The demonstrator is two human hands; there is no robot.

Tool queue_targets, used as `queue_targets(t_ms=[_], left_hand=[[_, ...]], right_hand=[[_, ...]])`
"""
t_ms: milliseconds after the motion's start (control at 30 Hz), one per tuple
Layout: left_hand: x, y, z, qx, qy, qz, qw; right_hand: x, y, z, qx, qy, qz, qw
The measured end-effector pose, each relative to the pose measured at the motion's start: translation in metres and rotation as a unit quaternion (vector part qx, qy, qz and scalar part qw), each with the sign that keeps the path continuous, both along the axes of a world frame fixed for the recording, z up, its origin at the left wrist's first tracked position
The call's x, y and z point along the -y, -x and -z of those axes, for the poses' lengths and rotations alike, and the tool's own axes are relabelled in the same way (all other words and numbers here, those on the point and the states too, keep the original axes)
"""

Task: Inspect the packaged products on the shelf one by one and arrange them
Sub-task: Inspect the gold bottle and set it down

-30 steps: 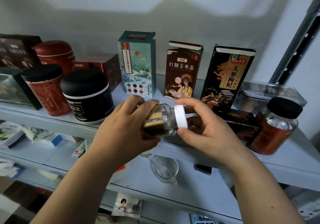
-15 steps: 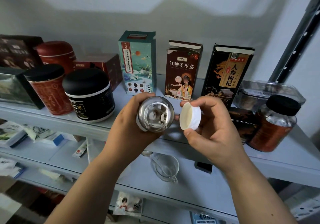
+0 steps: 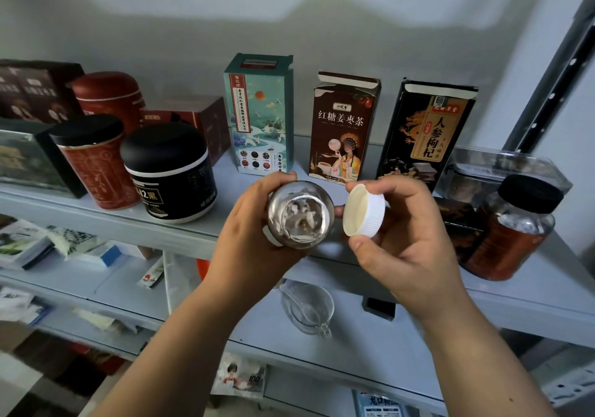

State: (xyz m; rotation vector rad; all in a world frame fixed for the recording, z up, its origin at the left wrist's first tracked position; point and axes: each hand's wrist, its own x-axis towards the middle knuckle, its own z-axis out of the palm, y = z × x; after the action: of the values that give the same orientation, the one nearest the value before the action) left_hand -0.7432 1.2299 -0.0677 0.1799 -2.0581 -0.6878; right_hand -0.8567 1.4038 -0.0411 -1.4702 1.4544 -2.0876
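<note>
Head view, one small glass jar gripped in left hand in front of the shelf, uncapped mouth facing camera, one white cap pinched by right hand just beside it, three upright tea boxes behind, three black-lidded jars on shelf.

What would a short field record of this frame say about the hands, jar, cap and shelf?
left hand: grips small glass jar, mouth tilted toward the camera
right hand: pinches white cap, apart from the jar
jar state: uncapped; contents unclear
shelf: teal box, brown box and black box upright behind the hands
</note>
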Motion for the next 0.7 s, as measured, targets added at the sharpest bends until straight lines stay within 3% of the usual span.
queue_targets(t_ms=[433, 567, 700], left_hand=[[0.001, -0.006, -0.001, 0.017, 0.097, -0.052, 0.994], [0.006, -0.013, -0.007, 0.069, 0.151, -0.075, 0.983], [0.009, -0.028, -0.019, 0.121, 0.173, -0.056, 0.976]], right_hand=[[-0.008, -0.005, -0.001, -0.111, -0.085, 0.082, 0.987], [-0.009, -0.004, -0.005, -0.201, -0.137, 0.129, 0.961], [-0.011, 0.000, -0.004, -0.209, -0.160, 0.140, 0.955]])
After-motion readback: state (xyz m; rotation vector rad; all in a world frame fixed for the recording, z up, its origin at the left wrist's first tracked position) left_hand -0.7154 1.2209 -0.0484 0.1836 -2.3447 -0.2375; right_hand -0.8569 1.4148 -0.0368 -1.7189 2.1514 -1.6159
